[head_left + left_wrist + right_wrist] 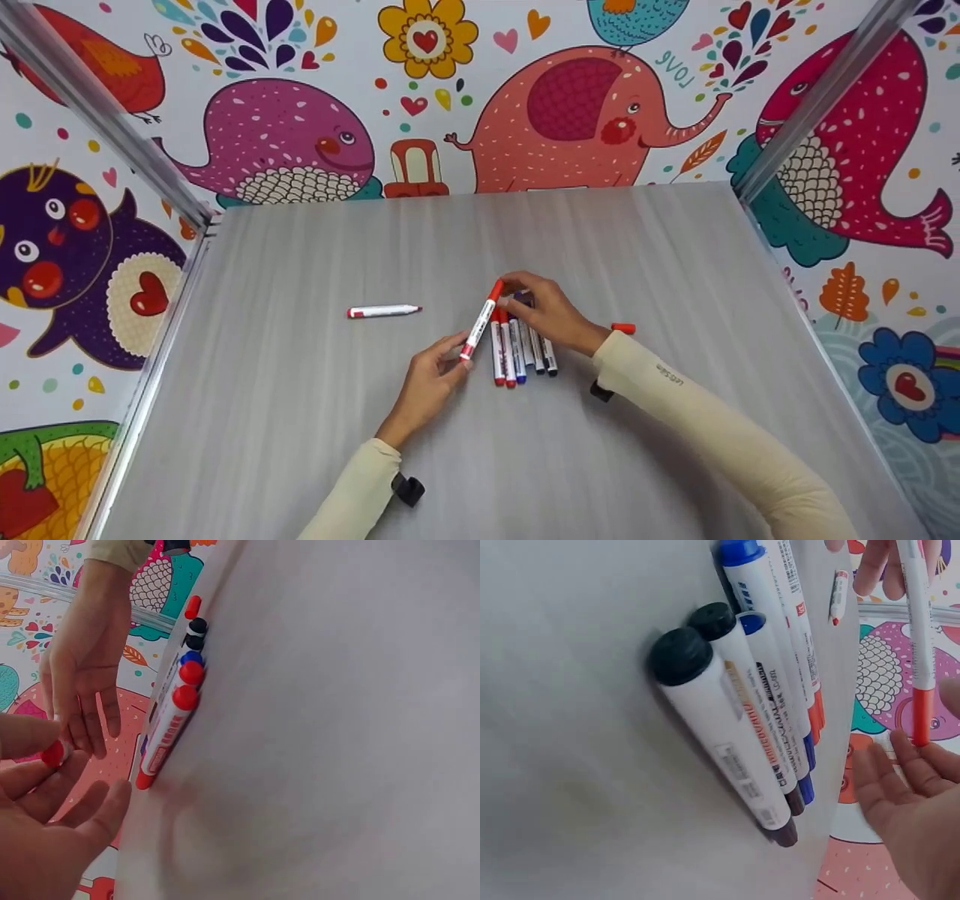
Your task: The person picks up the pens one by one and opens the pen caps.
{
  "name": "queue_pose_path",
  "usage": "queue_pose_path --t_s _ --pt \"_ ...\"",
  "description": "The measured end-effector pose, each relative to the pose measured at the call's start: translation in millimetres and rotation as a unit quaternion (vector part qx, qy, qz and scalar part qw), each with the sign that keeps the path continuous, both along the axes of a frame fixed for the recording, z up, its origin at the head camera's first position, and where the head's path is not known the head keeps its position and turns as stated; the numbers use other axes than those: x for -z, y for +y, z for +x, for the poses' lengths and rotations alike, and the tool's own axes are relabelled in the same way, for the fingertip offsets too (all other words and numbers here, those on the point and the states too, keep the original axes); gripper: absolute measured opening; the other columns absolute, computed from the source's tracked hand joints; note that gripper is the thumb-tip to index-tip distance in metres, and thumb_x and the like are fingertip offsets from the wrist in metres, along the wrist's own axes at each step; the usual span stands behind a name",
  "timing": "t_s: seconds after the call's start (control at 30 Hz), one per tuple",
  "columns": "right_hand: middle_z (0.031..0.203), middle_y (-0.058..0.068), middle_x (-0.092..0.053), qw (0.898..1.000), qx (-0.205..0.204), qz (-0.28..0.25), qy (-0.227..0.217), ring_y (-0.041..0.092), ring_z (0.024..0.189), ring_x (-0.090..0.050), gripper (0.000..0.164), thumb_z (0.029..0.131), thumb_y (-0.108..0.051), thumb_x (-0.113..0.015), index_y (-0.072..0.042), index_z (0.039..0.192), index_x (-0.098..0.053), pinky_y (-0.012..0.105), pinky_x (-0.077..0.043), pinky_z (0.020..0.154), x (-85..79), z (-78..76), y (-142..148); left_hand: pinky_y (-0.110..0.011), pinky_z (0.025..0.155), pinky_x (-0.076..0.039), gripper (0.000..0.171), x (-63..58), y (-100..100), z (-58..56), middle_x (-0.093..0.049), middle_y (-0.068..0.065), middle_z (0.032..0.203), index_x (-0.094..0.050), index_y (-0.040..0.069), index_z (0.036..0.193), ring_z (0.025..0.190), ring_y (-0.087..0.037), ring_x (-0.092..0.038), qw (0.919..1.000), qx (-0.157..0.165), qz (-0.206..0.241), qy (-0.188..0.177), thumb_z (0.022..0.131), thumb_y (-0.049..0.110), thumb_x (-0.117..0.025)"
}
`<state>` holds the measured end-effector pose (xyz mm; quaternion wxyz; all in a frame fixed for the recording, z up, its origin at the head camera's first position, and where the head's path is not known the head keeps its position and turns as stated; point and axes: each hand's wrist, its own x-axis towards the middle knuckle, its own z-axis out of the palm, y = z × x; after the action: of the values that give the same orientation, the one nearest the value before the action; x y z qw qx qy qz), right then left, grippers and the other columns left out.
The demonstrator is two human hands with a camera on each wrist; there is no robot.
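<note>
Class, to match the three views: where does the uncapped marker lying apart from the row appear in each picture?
Head: the uncapped marker lies left of centre, tip pointing right.
Left wrist: not in this picture.
Right wrist: small, near the top and right of centre, red tip pointing down.
Shared landmark: the row of markers, visible in all three views.

Cartoon walls (1 elephant)

The left hand pinches a red-ended marker.
</note>
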<state>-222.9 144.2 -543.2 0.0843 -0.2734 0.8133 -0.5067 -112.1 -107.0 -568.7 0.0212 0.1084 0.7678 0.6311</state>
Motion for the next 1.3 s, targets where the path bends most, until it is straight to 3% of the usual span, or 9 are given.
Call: queue_pose_path --t_s 0.13,0.3,0.43,0.6,0.77,0.9,1.1,1.3 --pt "0.127 0.006 -0.075 0.999 0.022 -0.027 0.014 0.025 0.112 -0.070 0.035 0.110 -0.021 -0.072 -0.008 0.142 -0.068 0.048 -0.059 0.102 -3.9 5.9 4.7 -0.037 0.099 -0.061 0.041 -2.2 0.8 -3.9 -0.072 -0.025 0.136 -0.067 -0.010 0.143 0.124 -0.039 -0.070 0.9996 -0.026 0.000 -0.007 0.102 -0.008 -0.069" --pt "0.125 0.010 -0.076 0.998 0.035 -0.051 -0.017 0.036 0.111 -0.072 0.033 0.109 -0.018 -0.072 -0.006 0.140 -0.069 0.038 -0.059 0.103 -11.2 15.2 10.1 -0.024 0.086 -0.059 0.034 -6.3 2.4 -9.5 -0.077 -0.020 0.120 -0.074 -0.008 0.132 0.108 -0.030 -0.072 0.9981 -0.059 -0.016 -0.008 0.098 -0.011 -0.071" --pt "0.125 0.012 -0.076 0.996 0.036 -0.065 -0.045 0.041 0.109 -0.073 0.030 0.108 -0.013 -0.073 -0.004 0.136 -0.069 0.029 -0.060 0.097 -14.4 19.8 13.7 -0.021 0.078 -0.055 0.029 -10.4 3.2 -13.6 -0.078 -0.017 0.111 -0.076 -0.006 0.124 0.097 -0.023 -0.069 0.9968 -0.076 -0.025 -0.004 0.096 -0.012 -0.071" --pt "0.117 0.019 -0.076 0.995 0.036 -0.069 -0.067 0.040 0.101 -0.073 0.024 0.107 -0.015 -0.075 -0.004 0.128 -0.071 0.028 -0.061 0.090 -15.4 26.5 20.4 -0.021 0.074 -0.049 0.024 -15.0 3.2 -16.7 -0.075 -0.013 0.105 -0.078 -0.001 0.119 0.091 -0.019 -0.062 0.9955 -0.084 -0.041 -0.011 0.097 -0.010 -0.073" --pt "0.117 0.015 -0.076 0.994 0.036 -0.051 -0.087 0.030 0.102 -0.073 0.028 0.107 -0.023 -0.076 -0.007 0.129 -0.070 0.029 -0.061 0.092 -17.6 36.1 26.7 -0.022 0.074 -0.052 0.020 -20.2 1.4 -20.3 -0.076 -0.010 0.105 -0.079 0.002 0.118 0.090 -0.018 -0.062 0.9968 -0.065 -0.047 -0.003 0.098 -0.005 -0.077" --pt "0.120 0.011 -0.074 0.993 0.030 -0.043 -0.105 0.026 0.105 -0.072 0.037 0.107 -0.023 -0.076 -0.003 0.137 -0.066 0.031 -0.061 0.095 -18.3 41.5 30.6 -0.023 0.076 -0.055 0.021 -25.5 -0.3 -23.1 -0.077 -0.009 0.106 -0.080 0.003 0.119 0.091 -0.019 -0.064 0.9977 -0.039 -0.055 0.002 0.099 -0.004 -0.077" --pt "0.128 0.025 -0.072 0.991 0.012 -0.036 -0.130 0.029 0.109 -0.072 0.039 0.107 -0.020 -0.075 -0.002 0.141 -0.067 0.037 -0.063 0.096 -21.6 47.3 38.6 -0.025 0.078 -0.056 0.022 -34.7 1.6 -26.4 -0.075 -0.005 0.106 -0.080 0.005 0.121 0.092 -0.019 -0.063 0.9958 -0.012 -0.089 0.017 0.100 0.001 -0.079" --pt "0.127 0.024 -0.074 0.992 0.003 -0.024 -0.123 0.037 0.107 -0.073 0.034 0.107 -0.023 -0.075 -0.007 0.137 -0.072 0.054 -0.061 0.097 -28.5 51.9 48.8 -0.026 0.077 -0.053 0.023 -47.1 7.2 -29.8 -0.075 -0.004 0.107 -0.081 0.004 0.122 0.091 -0.017 -0.062 0.9926 0.009 -0.111 0.049 0.100 0.002 -0.079"
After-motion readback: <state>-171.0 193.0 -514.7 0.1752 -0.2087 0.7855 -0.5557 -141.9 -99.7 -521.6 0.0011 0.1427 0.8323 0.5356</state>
